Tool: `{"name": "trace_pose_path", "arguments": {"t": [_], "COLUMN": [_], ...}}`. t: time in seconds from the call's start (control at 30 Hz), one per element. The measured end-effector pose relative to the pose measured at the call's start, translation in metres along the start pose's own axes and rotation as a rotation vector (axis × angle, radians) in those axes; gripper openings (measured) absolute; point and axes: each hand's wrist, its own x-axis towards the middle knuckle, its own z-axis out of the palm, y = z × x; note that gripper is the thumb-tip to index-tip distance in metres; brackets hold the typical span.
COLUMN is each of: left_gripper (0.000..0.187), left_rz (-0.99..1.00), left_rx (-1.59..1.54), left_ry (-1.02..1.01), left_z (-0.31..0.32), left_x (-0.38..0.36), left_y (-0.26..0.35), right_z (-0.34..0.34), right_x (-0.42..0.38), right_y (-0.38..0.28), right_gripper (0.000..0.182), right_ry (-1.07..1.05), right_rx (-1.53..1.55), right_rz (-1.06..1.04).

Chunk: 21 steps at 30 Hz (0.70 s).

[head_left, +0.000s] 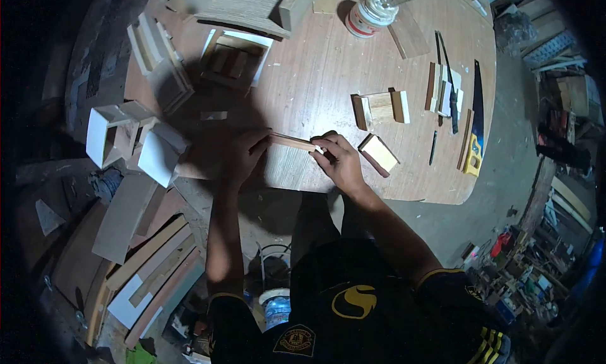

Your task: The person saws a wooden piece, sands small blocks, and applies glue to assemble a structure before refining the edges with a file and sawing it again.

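Both of my hands hold a narrow wooden strip [291,141] above the table's near edge. My left hand [247,154], mostly in shadow, closes on its left end. My right hand [343,162] pinches the other end, where a small whitish bit [319,149] shows at the fingertips; I cannot make out what it is. Just right of that hand lies a small wooden piece with a pale face and dark edges [379,154]. Beyond it sits a small U-shaped wooden assembly [380,108].
The wooden table [303,80] carries an open tub [371,14], a handsaw [475,121], a dark pencil-like stick [433,147] and wood offcuts [445,89]. White-faced wooden boxes [129,140] stand at left, near a small wooden frame [233,58]. Boards [151,275] lean below left.
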Motion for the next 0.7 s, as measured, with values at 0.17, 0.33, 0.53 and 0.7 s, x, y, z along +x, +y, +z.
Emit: {"name": "trace_pose_path", "arguments": {"t": [0.17,0.33,0.53,0.7], "left_gripper": [0.026,0.024,0.025,0.026], "left_rz": [-0.118,-0.111,-0.024,-0.055], "left_rx": [0.112,0.080,0.167,0.106], "left_ry": [-0.131,-0.168,-0.204,-0.223], "left_z": [-0.010,-0.012,-0.017,-0.018], "left_x": [0.009,0.009,0.017,0.014], "left_y": [0.017,0.012,0.016,0.006], "right_z": [-0.001,-0.001,-0.001,0.000], "right_x": [0.000,0.000,-0.001,-0.001], "right_y": [0.005,0.009,0.012,0.015], "right_gripper": [0.025,0.025,0.025,0.024], "right_ry": [-0.024,0.006,0.005,0.004], "right_rx": [0.082,0.113,0.122,0.126], "right_rz": [-0.023,-0.072,-0.079,-0.085]}}
